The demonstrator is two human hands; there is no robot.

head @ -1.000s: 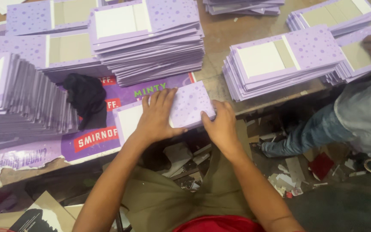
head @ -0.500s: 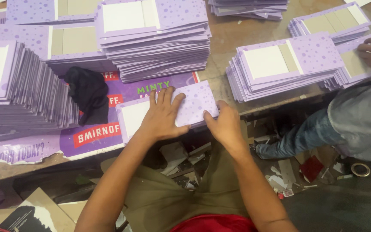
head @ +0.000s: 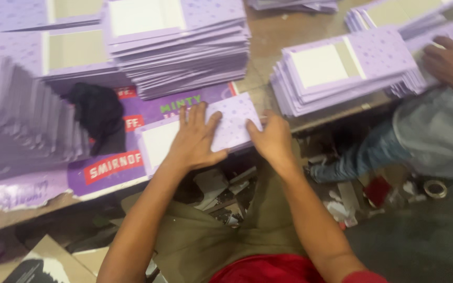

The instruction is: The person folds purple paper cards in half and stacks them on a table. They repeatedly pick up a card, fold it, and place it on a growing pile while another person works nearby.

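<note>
front: tall card stack (head: 184,57) blocks | left: black cloth (head: 95,112) | right: bare table strip (head: 279,39)

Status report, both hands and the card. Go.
Left hand flat on lilac card. Right hand pressing its right edge. Black cloth lies left, apart.

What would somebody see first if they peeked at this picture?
Probably the two bare hands in the middle: the left hand lies flat on a lilac dotted card at the table edge, and the right hand presses its right end. All around sit tall stacks of lilac cards, and another person's hand rests on a stack at far right.
</note>
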